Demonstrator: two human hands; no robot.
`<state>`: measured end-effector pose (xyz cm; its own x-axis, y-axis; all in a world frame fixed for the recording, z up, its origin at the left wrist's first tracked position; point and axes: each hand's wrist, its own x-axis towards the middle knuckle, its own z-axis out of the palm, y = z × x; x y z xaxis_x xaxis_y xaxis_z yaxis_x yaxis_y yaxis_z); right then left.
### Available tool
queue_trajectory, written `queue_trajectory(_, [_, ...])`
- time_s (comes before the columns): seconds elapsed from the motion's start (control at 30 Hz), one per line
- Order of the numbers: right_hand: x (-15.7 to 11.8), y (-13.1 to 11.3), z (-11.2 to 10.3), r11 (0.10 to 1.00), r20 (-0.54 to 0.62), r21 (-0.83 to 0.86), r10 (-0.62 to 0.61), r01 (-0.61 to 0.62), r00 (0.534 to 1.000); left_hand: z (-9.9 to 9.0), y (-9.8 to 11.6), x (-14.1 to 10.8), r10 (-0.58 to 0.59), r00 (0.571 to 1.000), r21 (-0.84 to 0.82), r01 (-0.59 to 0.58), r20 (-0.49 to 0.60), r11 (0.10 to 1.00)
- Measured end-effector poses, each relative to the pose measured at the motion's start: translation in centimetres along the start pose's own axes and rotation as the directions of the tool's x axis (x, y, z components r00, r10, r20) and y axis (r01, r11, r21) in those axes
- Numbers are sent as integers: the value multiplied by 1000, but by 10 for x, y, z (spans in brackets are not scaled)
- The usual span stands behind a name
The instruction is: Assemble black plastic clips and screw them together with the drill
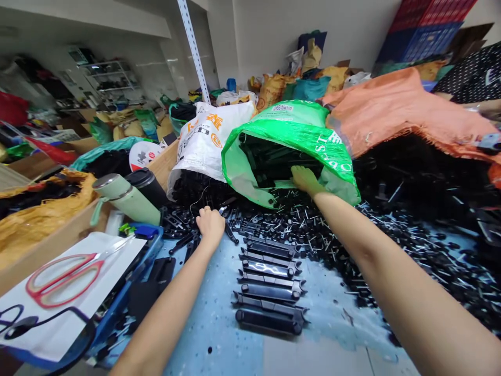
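My right hand point(306, 180) reaches into the mouth of a green plastic woven bag point(289, 117) full of long black plastic parts point(270, 156). Its fingers look curled, but what they hold is hidden. Over a heap of small black parts point(178, 222) is my left hand point(210, 225), fingers bent inward; any object inside it is too small to name. Between my forearms, a column of long black plastic pieces point(270, 290) with forked ends lies side by side on the blue tabletop point(219, 324).
Black pieces with metal pins point(336, 245) spread across the right. A white sack point(215, 136) and an orange sack point(410, 109) flank the green bag. At left are a light green bottle point(127, 196), a black cup point(146, 185) and red-handled scissors point(64, 279) on white paper.
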<state>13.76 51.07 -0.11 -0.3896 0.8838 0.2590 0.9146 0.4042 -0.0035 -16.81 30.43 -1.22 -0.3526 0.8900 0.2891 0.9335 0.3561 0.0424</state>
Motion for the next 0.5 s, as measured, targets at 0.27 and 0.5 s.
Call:
queue_trajectory(0.27, [-110, -56, -98, 860, -277, 507, 108, 49, 955, -69, -52, -69, -129, 991, -607, 75, -46, 791])
queue_trajectory(0.5, [-357, -114, -138, 687, -91, 622, -412, 375, 906, -118, -53, -196, -202, 948, -848, -109, -245, 519])
